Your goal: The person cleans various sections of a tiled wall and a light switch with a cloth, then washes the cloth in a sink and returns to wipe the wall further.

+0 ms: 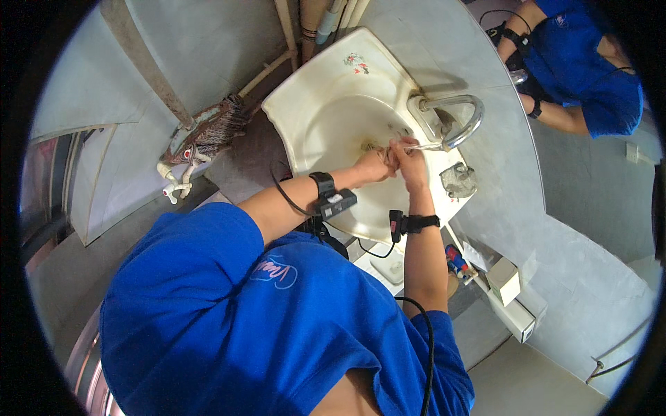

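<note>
Over the basin of a white ceramic sink (pixel 333 114), my left hand (pixel 379 163) and my right hand (pixel 410 160) meet, fingers bent and touching. Whether anything small is between them cannot be told. A thin stream of water runs from the curved chrome faucet (pixel 476 122) onto the fingers of my right hand. Brownish stains surround the drain (pixel 368 145) beyond my left hand. A crumpled grey cloth or bag (pixel 459 180) lies on the sink's right rim. Each wrist wears a black strap with a small device and a cable.
A string mop (pixel 221 125) leans at the left, beside white plastic taps (pixel 179 188). Pipes (pixel 312 26) rise behind the sink. Boxes (pixel 503 281) and a blue-and-red container (pixel 456 261) sit at the lower right. A wall mirror (pixel 583 171) reflects a blue shirt and arms.
</note>
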Motion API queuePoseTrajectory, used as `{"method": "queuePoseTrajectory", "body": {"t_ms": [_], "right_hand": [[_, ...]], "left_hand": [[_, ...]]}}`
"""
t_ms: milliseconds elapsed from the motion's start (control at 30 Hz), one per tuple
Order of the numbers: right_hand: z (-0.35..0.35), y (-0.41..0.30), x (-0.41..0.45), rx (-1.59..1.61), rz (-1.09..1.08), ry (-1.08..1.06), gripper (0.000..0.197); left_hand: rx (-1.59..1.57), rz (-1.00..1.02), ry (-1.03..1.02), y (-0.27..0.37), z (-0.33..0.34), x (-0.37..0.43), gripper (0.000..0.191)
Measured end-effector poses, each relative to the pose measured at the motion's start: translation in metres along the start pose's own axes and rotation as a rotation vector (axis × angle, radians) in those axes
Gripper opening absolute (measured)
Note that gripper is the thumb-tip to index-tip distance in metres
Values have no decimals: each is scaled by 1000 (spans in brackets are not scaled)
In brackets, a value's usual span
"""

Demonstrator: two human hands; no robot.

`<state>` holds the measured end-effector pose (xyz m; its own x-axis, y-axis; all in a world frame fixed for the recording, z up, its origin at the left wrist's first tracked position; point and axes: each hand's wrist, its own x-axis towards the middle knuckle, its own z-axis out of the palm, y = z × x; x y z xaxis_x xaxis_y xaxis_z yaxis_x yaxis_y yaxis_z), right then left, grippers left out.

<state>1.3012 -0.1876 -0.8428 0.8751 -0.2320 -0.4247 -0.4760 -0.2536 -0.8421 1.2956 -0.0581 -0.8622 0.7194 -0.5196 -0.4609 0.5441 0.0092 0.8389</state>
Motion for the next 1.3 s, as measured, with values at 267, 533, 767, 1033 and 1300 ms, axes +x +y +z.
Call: {"method": "queuePoseTrajectory", "body": {"t_ms": [267, 533, 767, 1033, 1300], "right_hand": [[-82, -49, -13, 604, 227, 69, 24], [-50, -46, 5, 1157, 278, 27, 22], [-45, -43, 8, 1060, 235, 53, 24], [-14, -61, 20, 1163, 197, 134, 21], [-16, -50, 3, 954, 96, -148, 26]], "left_hand": [[-720, -436, 281, 0, -11, 31, 17], [-660, -367, 406, 7, 8, 42, 18], [-595, -312, 231, 0, 12, 52, 32], [-521, -392, 202, -6, 9, 58, 33], [-554, -475, 330, -6, 13, 64, 11]]}}
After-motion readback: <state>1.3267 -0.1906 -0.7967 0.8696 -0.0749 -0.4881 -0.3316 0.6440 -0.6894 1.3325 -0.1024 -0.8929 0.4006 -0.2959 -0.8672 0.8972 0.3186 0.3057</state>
